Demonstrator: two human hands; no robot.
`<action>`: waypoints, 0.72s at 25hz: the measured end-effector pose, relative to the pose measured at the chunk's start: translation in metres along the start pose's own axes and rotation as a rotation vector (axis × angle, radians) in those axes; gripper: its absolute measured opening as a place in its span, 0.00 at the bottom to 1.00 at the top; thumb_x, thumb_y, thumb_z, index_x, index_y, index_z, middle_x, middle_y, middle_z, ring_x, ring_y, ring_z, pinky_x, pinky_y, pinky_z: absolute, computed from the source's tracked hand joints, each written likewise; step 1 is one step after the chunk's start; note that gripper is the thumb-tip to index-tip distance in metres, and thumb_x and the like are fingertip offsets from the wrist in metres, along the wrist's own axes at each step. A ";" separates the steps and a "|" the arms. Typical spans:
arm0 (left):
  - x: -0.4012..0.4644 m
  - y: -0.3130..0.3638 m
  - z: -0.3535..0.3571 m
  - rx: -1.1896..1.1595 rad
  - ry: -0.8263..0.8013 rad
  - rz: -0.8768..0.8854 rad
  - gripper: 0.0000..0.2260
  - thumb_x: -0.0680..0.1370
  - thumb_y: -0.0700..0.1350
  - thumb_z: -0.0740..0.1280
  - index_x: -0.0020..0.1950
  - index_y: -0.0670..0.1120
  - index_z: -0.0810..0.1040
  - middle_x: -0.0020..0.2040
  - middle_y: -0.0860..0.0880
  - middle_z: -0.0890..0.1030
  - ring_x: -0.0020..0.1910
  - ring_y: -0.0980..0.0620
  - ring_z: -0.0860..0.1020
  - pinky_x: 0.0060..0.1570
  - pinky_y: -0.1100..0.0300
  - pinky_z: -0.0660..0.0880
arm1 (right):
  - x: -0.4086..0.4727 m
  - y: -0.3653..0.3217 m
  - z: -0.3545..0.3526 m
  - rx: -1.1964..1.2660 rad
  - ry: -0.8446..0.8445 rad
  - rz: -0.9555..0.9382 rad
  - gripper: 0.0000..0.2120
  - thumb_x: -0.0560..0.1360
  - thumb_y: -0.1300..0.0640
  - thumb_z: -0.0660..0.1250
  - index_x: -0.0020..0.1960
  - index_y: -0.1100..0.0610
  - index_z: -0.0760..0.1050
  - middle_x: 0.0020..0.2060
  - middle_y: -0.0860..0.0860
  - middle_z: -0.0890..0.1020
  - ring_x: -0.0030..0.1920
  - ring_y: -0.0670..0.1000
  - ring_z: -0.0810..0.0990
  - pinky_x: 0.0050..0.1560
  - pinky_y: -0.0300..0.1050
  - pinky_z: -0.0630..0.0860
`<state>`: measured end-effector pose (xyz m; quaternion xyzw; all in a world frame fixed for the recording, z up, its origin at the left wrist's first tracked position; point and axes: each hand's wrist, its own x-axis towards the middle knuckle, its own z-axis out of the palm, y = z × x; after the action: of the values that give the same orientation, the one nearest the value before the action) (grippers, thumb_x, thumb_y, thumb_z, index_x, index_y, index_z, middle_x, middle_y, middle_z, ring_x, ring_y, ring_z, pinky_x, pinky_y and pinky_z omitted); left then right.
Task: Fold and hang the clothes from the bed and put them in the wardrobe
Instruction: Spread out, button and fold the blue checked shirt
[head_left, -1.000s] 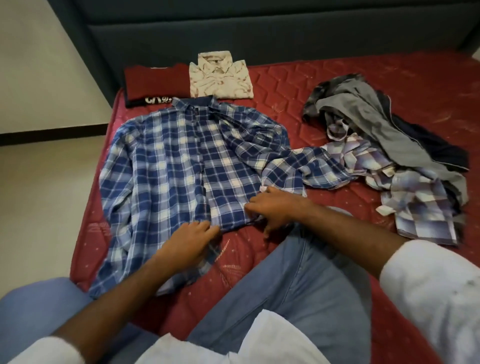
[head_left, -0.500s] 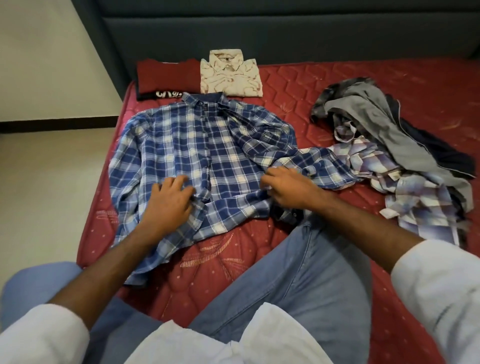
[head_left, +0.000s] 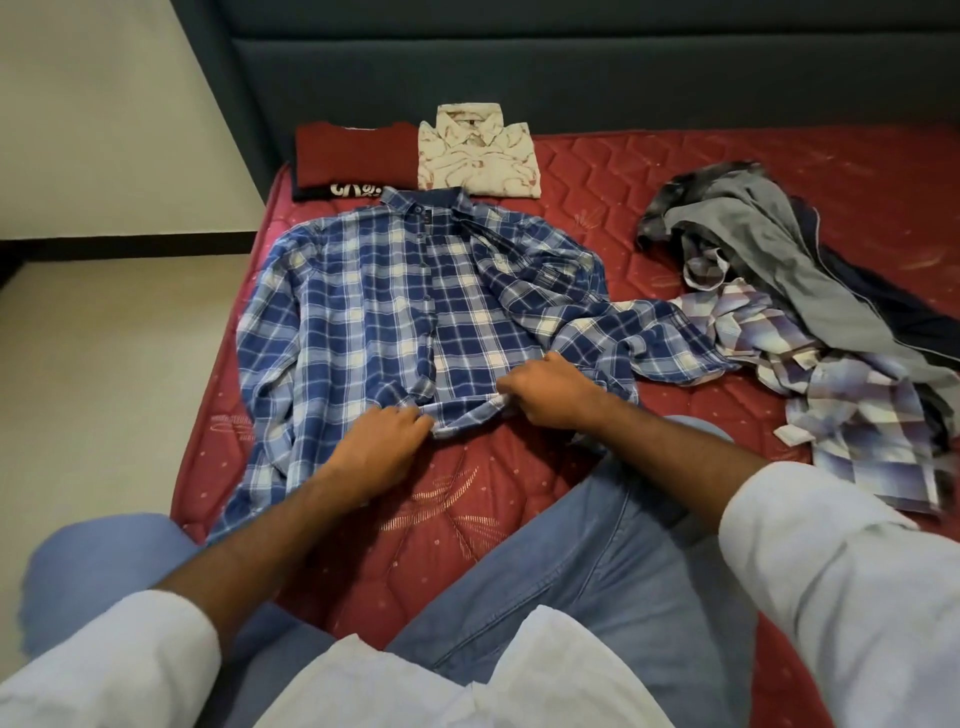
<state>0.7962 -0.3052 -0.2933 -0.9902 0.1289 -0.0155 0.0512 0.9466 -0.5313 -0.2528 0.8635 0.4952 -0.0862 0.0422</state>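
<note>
A blue plaid shirt (head_left: 363, 312) lies spread face up on the red mattress (head_left: 597, 208), collar toward the headboard. Its right sleeve trails off to the right. My left hand (head_left: 382, 441) pinches the bottom hem near the button placket. My right hand (head_left: 545, 392) grips the same hem a little further right, so the hem is bunched between both hands. A folded red garment (head_left: 353, 156) and a folded cream patterned shirt (head_left: 475, 150) sit at the head of the bed.
An unfolded pile of a pale plaid shirt (head_left: 841, 410), a grey garment (head_left: 779, 249) and dark fabric lies on the right. A dark headboard (head_left: 519, 67) runs behind. The mattress's left edge drops to a beige floor (head_left: 104, 389). My knee in jeans (head_left: 597, 561) rests on the bed.
Both hands have slid back down from the shirt's middle to its bottom hem and closed on it. The hem has been pulled up the bed and now lies bunched.
</note>
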 end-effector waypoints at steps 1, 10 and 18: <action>0.000 -0.006 -0.011 -0.106 -0.049 0.011 0.07 0.70 0.40 0.68 0.47 0.44 0.75 0.41 0.46 0.79 0.36 0.44 0.79 0.36 0.53 0.70 | 0.001 0.003 -0.006 0.101 -0.030 0.004 0.05 0.76 0.61 0.65 0.48 0.51 0.74 0.45 0.48 0.79 0.51 0.52 0.79 0.53 0.50 0.65; -0.020 0.016 -0.045 -0.881 -0.861 0.040 0.10 0.82 0.42 0.58 0.56 0.44 0.78 0.46 0.44 0.85 0.40 0.50 0.84 0.40 0.57 0.80 | -0.019 0.002 -0.012 0.392 -0.572 0.002 0.11 0.82 0.53 0.66 0.63 0.55 0.76 0.54 0.51 0.81 0.53 0.53 0.82 0.60 0.55 0.80; 0.064 0.038 -0.023 -0.815 -0.094 0.011 0.11 0.83 0.42 0.63 0.64 0.46 0.75 0.60 0.50 0.76 0.56 0.55 0.75 0.59 0.59 0.74 | -0.088 0.088 -0.022 1.052 0.030 0.430 0.08 0.81 0.60 0.68 0.59 0.55 0.79 0.53 0.58 0.84 0.54 0.59 0.84 0.55 0.53 0.79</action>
<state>0.8471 -0.3607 -0.2732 -0.9283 0.1273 0.0824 -0.3394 0.9814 -0.6470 -0.2158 0.8506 0.1992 -0.2984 -0.3843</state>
